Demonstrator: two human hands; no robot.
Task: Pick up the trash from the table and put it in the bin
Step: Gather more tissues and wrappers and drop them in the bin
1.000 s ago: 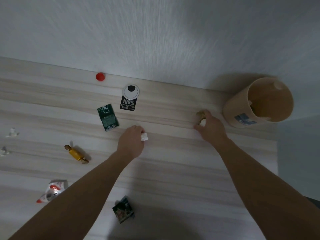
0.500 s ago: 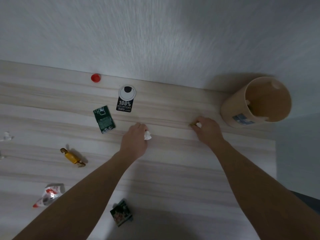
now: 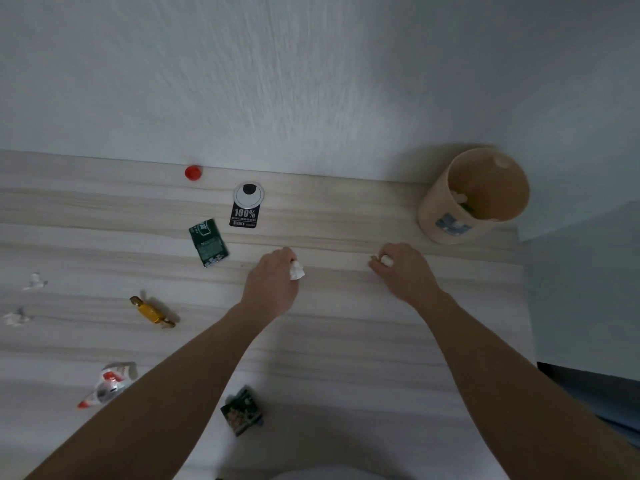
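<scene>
Hands: the left hand curls round a white paper wad that shows on its right side. The right hand pinches a small wrapper at its fingertips. Both hands are low over the table.
Held trash: the two pieces are apart, with bare wood between the hands.
Pointing: the wad is roundish, with no clear long axis. The small wrapper is white, and its gold end points left, toward the left hand.
Bin: the bin stands upright just beyond and right of the right hand, mouth open, with a few scraps inside. A short strip of tabletop lies between them.
Beyond the left hand: a green packet lies up and to the left, its long axis running away from the person. A black tag lies past it, and a red cap sits at the wall.
Left of the left forearm: a gold candy lies on a diagonal, two white scraps lie farther out, and a red-and-white wrapper lies nearer the person.
Between the forearms: a dark packet lies close to the left one.
Edges: the table's right edge runs just outside the right forearm. Its far edge meets the wall beyond both hands.
</scene>
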